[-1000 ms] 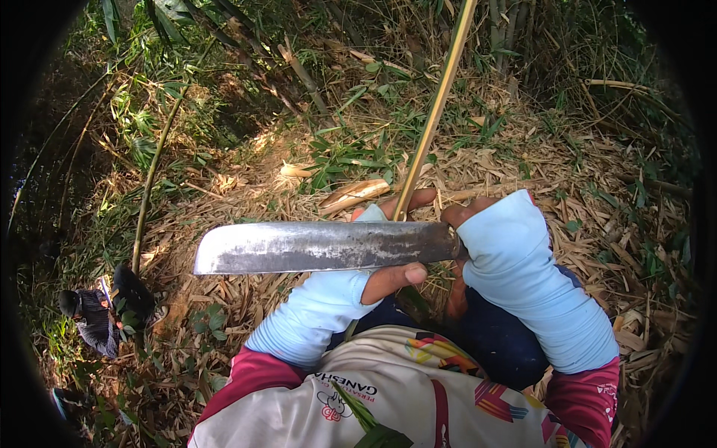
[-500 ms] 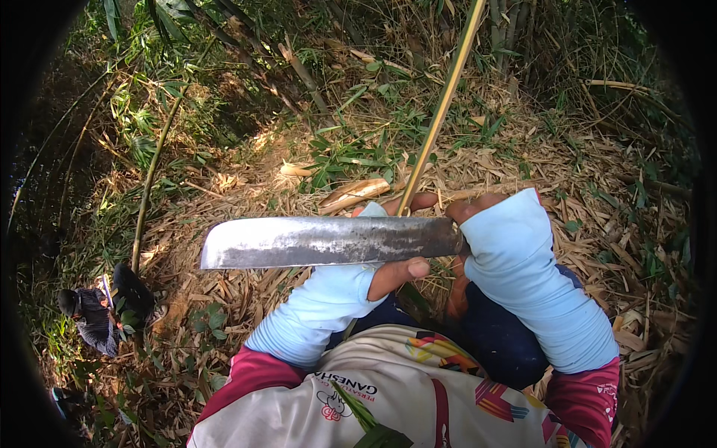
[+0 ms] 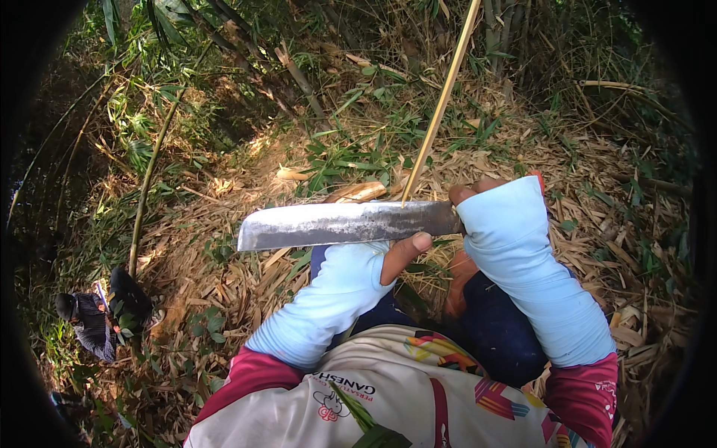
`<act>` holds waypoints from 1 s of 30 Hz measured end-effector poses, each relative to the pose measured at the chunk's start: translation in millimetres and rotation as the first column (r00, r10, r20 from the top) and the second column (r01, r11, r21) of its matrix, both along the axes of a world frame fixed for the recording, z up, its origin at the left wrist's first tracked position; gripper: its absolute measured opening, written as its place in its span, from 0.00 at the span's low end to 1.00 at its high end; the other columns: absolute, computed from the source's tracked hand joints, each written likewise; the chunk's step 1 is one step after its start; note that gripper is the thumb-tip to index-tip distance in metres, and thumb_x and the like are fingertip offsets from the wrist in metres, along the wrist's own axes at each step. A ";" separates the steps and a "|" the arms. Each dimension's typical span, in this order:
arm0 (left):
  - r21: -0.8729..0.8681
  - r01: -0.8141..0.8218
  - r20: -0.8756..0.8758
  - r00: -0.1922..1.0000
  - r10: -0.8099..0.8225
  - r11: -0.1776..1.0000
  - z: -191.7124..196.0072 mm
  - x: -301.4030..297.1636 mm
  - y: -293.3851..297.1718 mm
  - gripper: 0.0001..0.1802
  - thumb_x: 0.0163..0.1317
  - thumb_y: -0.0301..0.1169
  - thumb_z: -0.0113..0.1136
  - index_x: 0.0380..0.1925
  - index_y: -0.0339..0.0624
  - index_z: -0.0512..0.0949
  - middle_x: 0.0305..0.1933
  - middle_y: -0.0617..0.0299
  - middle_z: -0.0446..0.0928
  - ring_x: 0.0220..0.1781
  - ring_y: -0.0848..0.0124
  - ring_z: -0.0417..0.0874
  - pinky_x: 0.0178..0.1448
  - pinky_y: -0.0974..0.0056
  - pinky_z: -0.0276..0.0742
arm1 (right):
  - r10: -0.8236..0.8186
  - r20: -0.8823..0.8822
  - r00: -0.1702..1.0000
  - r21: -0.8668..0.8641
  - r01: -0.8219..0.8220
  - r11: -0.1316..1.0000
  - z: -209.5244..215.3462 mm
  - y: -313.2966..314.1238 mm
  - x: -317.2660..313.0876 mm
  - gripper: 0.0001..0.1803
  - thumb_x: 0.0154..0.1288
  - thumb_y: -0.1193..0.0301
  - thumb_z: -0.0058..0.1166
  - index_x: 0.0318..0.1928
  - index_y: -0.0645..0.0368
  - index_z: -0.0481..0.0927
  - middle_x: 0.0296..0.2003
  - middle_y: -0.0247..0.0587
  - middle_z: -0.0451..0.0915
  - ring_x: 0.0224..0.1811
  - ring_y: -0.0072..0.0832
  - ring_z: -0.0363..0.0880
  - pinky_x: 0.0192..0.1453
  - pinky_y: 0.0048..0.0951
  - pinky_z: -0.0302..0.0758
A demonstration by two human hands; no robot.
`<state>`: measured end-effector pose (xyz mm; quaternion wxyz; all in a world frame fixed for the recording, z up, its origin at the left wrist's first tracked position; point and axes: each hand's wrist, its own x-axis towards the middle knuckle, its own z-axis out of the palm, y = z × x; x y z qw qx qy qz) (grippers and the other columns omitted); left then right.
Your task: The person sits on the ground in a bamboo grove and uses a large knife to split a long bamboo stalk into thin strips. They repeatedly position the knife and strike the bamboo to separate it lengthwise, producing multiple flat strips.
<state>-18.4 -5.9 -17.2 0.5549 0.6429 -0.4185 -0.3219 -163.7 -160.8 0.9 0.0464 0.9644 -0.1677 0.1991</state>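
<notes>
A broad machete [image 3: 351, 224] with a worn, dark-streaked steel blade lies level before me, its square tip toward the left. My right hand [image 3: 478, 193], in a pale blue sleeve that covers the palm, is closed round the handle at the blade's right end. Below and behind the blade is my left hand [image 3: 396, 257], also in a pale blue sleeve; its thumb shows, while the blade hides its fingers. A long, thin bamboo strip [image 3: 437, 116] slants up and away from behind the blade, its near end in my left hand.
Dry bamboo leaves and shavings [image 3: 500, 168] litter the ground. Split bamboo pieces [image 3: 358, 193] lie just beyond the blade. Bamboo stems [image 3: 302, 82] stand behind, and a thin pole [image 3: 153, 168] rises at left. Another person [image 3: 93, 325] in dark clothes is at the lower left.
The machete has shifted right and slightly up across the strip, its tip moving rightward. The left hand's fingers, partly seen before, are now behind the blade.
</notes>
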 end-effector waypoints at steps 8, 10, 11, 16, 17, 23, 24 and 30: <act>-0.002 0.074 0.080 0.994 -0.074 0.997 -14.2 9.5 -1.5 0.25 0.64 0.44 0.65 0.55 0.39 0.78 0.50 0.55 0.82 0.52 0.68 0.80 0.61 0.62 0.71 | -0.082 0.022 0.996 0.036 0.081 0.996 4.5 -5.7 7.7 0.10 0.45 0.73 0.60 0.33 0.51 0.81 0.21 0.38 0.75 0.25 0.37 0.79 0.28 0.38 0.71; 0.066 0.062 0.090 0.994 -0.068 0.996 -21.2 11.4 4.6 0.27 0.63 0.45 0.65 0.55 0.38 0.78 0.46 0.58 0.81 0.48 0.70 0.78 0.57 0.65 0.70 | -0.156 0.084 0.984 0.096 0.147 0.984 4.3 -21.1 6.5 0.07 0.48 0.71 0.60 0.31 0.49 0.81 0.21 0.38 0.76 0.26 0.38 0.81 0.30 0.45 0.71; 0.120 0.047 0.056 0.997 -0.054 0.992 -19.3 11.2 8.3 0.30 0.60 0.47 0.67 0.55 0.37 0.77 0.42 0.61 0.79 0.44 0.72 0.77 0.53 0.68 0.70 | -0.148 0.128 0.981 0.131 0.131 0.983 3.3 -34.3 3.5 0.06 0.49 0.73 0.60 0.30 0.51 0.80 0.22 0.40 0.76 0.28 0.41 0.80 0.31 0.44 0.71; 0.289 0.128 -0.052 0.992 -0.118 0.949 -13.7 13.2 15.2 0.25 0.64 0.44 0.61 0.56 0.40 0.77 0.41 0.59 0.79 0.46 0.70 0.76 0.55 0.67 0.68 | -0.292 0.084 0.953 0.278 0.259 0.925 5.8 -62.9 -2.0 0.05 0.49 0.77 0.59 0.28 0.55 0.77 0.25 0.48 0.77 0.33 0.49 0.79 0.35 0.43 0.72; 0.312 0.139 -0.050 0.990 -0.130 0.940 -13.3 15.3 18.0 0.24 0.66 0.44 0.60 0.56 0.40 0.77 0.42 0.57 0.80 0.48 0.68 0.77 0.57 0.65 0.69 | -0.293 0.071 0.953 0.223 0.271 0.936 4.0 -66.4 -1.1 0.06 0.49 0.77 0.59 0.29 0.54 0.77 0.26 0.48 0.78 0.33 0.50 0.79 0.36 0.44 0.72; 0.240 0.168 -0.209 0.971 -0.118 0.956 -34.2 23.9 31.7 0.32 0.60 0.48 0.66 0.57 0.36 0.74 0.22 0.73 0.67 0.20 0.82 0.64 0.26 0.74 0.56 | -0.322 0.007 0.947 0.261 0.309 0.914 4.3 -76.9 -2.0 0.07 0.49 0.80 0.58 0.30 0.56 0.78 0.28 0.52 0.77 0.36 0.52 0.78 0.39 0.43 0.73; 0.253 0.181 -0.216 0.968 -0.126 0.950 -34.9 24.8 34.0 0.32 0.61 0.47 0.66 0.57 0.36 0.74 0.22 0.72 0.67 0.19 0.81 0.64 0.25 0.74 0.56 | -0.323 0.004 0.947 0.240 0.312 0.919 3.5 -80.1 -2.0 0.08 0.49 0.80 0.59 0.31 0.56 0.78 0.28 0.52 0.78 0.36 0.52 0.78 0.39 0.43 0.73; 0.390 0.214 -0.320 0.943 -0.086 0.896 -27.1 27.6 67.7 0.29 0.63 0.45 0.59 0.58 0.36 0.74 0.23 0.70 0.67 0.23 0.78 0.66 0.27 0.71 0.60 | -0.426 -0.114 0.897 0.318 0.439 0.840 -5.3 -110.0 2.2 0.08 0.50 0.79 0.60 0.32 0.55 0.79 0.31 0.53 0.79 0.36 0.52 0.78 0.40 0.41 0.74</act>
